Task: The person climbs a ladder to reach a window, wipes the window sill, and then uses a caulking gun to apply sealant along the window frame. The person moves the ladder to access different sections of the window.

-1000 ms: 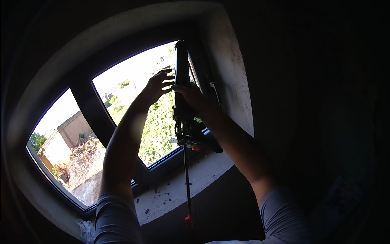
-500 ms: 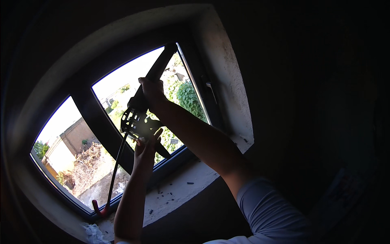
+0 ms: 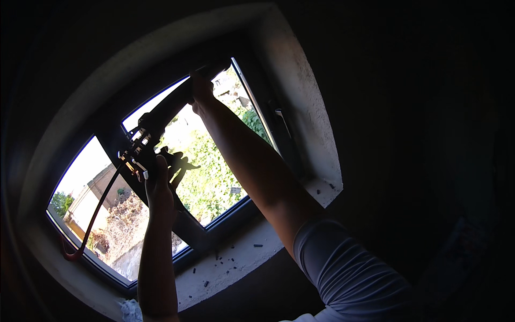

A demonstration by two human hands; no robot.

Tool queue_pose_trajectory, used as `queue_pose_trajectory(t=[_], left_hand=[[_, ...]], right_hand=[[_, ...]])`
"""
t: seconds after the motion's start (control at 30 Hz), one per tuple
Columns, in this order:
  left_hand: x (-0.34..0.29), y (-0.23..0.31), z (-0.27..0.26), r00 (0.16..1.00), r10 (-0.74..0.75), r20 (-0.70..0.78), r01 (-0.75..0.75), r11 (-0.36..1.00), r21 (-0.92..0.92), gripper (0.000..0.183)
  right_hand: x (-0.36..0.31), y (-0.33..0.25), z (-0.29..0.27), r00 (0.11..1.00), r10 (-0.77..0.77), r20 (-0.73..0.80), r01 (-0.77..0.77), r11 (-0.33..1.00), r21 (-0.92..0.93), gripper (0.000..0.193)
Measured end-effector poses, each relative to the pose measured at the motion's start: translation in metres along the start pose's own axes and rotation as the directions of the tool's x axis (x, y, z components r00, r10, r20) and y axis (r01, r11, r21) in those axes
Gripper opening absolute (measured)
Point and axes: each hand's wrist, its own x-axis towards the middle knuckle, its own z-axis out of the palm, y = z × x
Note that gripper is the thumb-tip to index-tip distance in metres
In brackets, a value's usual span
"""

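Dark against the bright window, a caulking gun [image 3: 173, 105] slants across the pane, its barrel end toward the upper right corner of the frame. My right hand [image 3: 201, 92] is wrapped round the barrel near that end. Lower down, my left hand [image 3: 160, 180] holds the gun at its handle and trigger end; shadow hides part of its grip. A thin rod [image 3: 100, 206] runs out of the back of the gun, bending into a reddish hook at its lower left end.
The window frame [image 3: 110, 150] has a dividing bar and a handle [image 3: 281, 118] at the right. Small dark bits [image 3: 206, 283] lie on the pale sill [image 3: 236, 276]. Crumpled whitish material [image 3: 131, 310] sits at its lower left end. Rough wall reveals [image 3: 314, 107] surround the window.
The caulking gun has tilted flatter, its rear end swinging left and up with my left hand. My right hand has moved up along the barrel. The rod's hook has shifted left and up.
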Motion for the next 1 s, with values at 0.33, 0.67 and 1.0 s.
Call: queue_pose_trajectory(t=[0.33, 0.67, 1.0], left_hand=[[0.012, 0.015, -0.015, 0.999, -0.044, 0.003, 0.044, 0.999, -0.026, 0.053], [0.014, 0.016, -0.025, 0.993, -0.12, -0.009, 0.12, 0.989, 0.083, 0.06], [-0.001, 0.015, -0.03, 0.987, -0.158, -0.039, 0.163, 0.966, 0.198, 0.049]], right_hand=[[0.01, -0.009, 0.0, 0.994, 0.006, 0.105, -0.003, 1.0, -0.028, 0.025], [0.025, 0.009, 0.0, 0.998, -0.053, 0.032, 0.053, 0.998, 0.02, 0.029], [-0.002, 0.015, -0.019, 0.998, 0.014, -0.061, -0.011, 0.999, 0.04, 0.029]])
